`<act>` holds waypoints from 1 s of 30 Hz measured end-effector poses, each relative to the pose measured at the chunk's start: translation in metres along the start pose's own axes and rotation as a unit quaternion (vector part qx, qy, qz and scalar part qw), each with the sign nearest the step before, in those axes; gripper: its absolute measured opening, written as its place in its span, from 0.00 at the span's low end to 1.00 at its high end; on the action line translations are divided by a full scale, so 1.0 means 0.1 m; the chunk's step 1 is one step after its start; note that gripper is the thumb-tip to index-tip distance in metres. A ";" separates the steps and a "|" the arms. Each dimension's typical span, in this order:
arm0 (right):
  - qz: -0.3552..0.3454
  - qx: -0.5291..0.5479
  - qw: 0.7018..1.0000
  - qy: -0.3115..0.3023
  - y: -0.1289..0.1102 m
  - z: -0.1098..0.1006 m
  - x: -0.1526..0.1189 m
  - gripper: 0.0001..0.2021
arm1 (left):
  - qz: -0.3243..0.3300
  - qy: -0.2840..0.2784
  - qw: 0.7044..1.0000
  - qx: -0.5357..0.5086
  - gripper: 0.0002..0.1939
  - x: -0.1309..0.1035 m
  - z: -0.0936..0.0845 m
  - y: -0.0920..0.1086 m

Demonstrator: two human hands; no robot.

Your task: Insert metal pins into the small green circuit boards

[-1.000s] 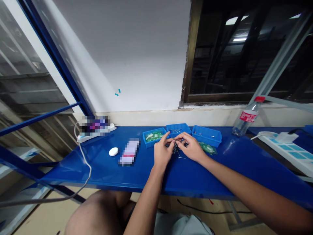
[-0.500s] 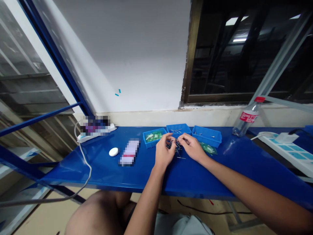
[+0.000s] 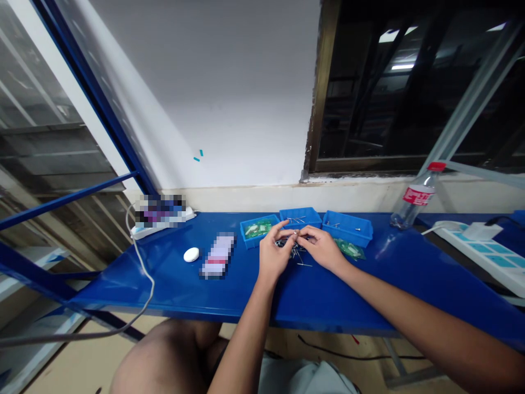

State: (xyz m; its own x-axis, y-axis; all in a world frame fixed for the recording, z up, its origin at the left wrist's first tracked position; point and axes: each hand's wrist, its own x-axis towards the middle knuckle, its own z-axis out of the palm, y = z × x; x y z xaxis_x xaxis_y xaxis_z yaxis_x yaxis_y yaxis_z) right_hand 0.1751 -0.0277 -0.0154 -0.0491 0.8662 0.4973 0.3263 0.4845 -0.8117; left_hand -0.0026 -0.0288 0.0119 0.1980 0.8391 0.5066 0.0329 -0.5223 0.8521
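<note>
My left hand (image 3: 274,249) is closed in a pinch, thumb against fingers, over a loose heap of thin metal pins (image 3: 298,255) on the blue table. Meeting it from the right, my right hand (image 3: 321,246) pinches too, and the fingertips of both hands come together. A small shiny metal pin (image 3: 296,233) shows between them; its exact kind is too small to make out. Just behind the hands, a blue bin (image 3: 300,218) holds a few similar pins. Left of it stands a blue bin with green packets (image 3: 257,228), and on the right another blue bin (image 3: 348,232) with a few small metal pieces.
Green packets (image 3: 349,249) lie beside my right wrist. A blurred-out flat item (image 3: 219,255) and a white round object (image 3: 191,255) are on the left. A plastic bottle (image 3: 416,197) stands at the back right, near a white power strip (image 3: 484,254). A cable hangs at the left edge.
My fingertips have drawn closer together and lowered slightly around the small metal pin. Bins and the other items on the table stay where they were.
</note>
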 end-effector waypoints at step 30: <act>0.029 0.048 0.998 0.041 -0.01 -0.02 0.01 0.08 | -0.005 -0.026 1.000 -0.004 0.17 -0.02 0.01 -0.02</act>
State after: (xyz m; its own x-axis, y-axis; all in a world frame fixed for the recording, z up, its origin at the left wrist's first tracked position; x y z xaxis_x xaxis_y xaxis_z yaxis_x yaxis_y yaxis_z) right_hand 0.1765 -0.0275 -0.0134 0.0462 0.8817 0.4696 0.2346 0.4474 -0.8630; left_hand -0.0025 -0.0294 0.0093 0.2489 0.8346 0.4913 0.0271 -0.5131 0.8579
